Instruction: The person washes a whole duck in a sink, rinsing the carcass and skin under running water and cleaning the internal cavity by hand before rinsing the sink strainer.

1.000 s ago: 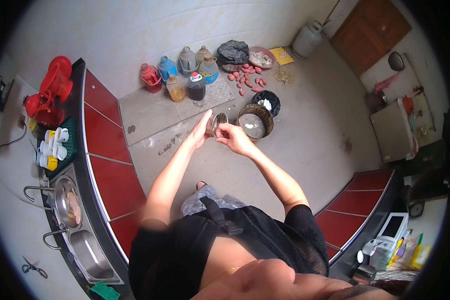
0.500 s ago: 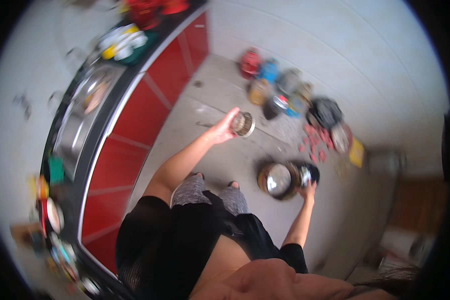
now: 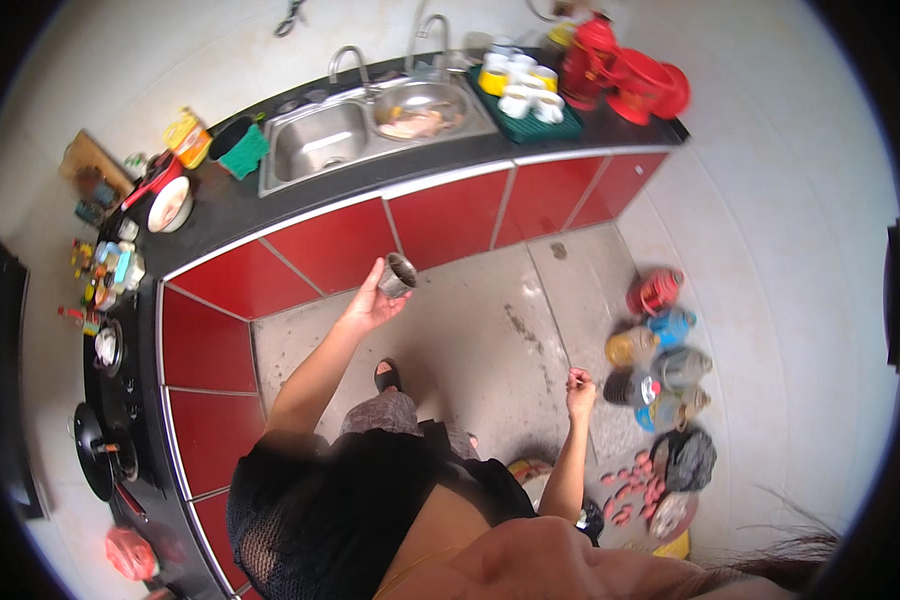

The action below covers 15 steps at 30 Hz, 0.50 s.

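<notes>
My left hand (image 3: 371,305) is wrapped round a small silvery metal cup (image 3: 399,275), tilted so its dark inside shows. It is raised above the floor in front of the red cabinets (image 3: 440,212). Lower and further right, my right hand (image 3: 580,393) hangs over the floor with its fingers curled together. Whatever may be in those fingers is too small to make out. Below my right forearm, a round pot (image 3: 527,468) on the floor is mostly hidden by my arm and body.
A double steel sink (image 3: 322,140) is set in the black counter (image 3: 210,215). White cups (image 3: 517,101) stand on a green tray (image 3: 550,127). Red thermoses (image 3: 588,62) are beside it. Several jugs (image 3: 632,346) and reddish pieces (image 3: 625,490) lie along the right wall. A pan (image 3: 94,452) rests at left.
My view has swung left toward the counter and sink. My right hand has come away from the pots on the floor. The metal cup stays in my left hand, now nearer the cabinets.
</notes>
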Motion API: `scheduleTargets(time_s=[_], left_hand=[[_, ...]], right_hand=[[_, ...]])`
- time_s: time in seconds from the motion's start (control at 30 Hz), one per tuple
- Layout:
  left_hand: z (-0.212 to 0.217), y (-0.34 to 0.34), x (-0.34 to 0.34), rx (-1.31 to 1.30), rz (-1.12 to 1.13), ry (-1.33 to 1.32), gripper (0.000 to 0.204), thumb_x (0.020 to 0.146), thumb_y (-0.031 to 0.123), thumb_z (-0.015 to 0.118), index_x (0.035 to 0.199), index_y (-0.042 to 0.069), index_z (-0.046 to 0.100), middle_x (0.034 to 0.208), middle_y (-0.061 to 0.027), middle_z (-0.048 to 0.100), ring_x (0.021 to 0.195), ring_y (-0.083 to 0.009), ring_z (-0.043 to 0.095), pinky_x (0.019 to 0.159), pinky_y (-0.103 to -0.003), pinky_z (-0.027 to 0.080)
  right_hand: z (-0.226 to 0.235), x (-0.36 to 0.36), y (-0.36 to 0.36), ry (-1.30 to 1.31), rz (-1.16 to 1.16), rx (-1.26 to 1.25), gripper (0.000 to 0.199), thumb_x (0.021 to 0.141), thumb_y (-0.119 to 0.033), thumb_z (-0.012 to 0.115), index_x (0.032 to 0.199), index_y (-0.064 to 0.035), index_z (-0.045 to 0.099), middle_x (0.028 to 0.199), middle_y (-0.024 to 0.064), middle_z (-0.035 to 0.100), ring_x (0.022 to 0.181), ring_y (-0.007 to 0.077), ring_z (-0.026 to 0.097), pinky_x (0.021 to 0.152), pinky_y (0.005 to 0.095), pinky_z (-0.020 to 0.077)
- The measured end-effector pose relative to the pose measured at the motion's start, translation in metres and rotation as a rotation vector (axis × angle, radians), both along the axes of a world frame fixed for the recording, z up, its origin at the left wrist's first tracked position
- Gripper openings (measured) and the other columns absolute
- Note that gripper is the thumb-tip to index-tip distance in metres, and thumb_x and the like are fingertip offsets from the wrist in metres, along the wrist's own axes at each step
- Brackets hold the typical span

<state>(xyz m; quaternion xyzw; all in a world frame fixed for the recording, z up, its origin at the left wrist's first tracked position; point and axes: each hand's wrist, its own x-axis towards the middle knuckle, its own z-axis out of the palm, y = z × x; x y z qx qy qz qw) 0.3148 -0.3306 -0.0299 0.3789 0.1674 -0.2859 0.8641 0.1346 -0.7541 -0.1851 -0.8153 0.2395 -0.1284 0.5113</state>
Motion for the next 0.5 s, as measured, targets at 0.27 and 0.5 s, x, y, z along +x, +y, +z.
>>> scheduleTargets(time_s=[0.27,0.5], left_hand=[[-0.019,0.198,0.061,-0.17,0.41,-0.044,0.054,0.076,0.048,0.052,0.109,0.006,0.046,0.097,-0.0122,0.055,0.083,-0.0234,0.056,0.071,-0.029,0.048],[-0.003,0.278,0.167,-0.315,0.47,-0.107,0.054,0.078,0.045,0.05,0.114,0.005,0.042,0.105,-0.0152,0.051,0.093,-0.0273,0.052,0.078,-0.032,0.046]], right_hand=[[0.062,0.24,0.194,-0.035,0.379,0.279,0.012,0.082,-0.011,0.052,0.089,-0.0018,0.056,0.071,-0.0006,0.055,0.062,0.0066,0.049,0.057,0.0198,0.0401],[0.127,0.404,0.339,-0.026,0.594,0.371,0.013,0.084,-0.011,0.049,0.093,-0.0033,0.055,0.078,-0.0005,0.055,0.069,0.0067,0.05,0.062,0.0198,0.0416]])
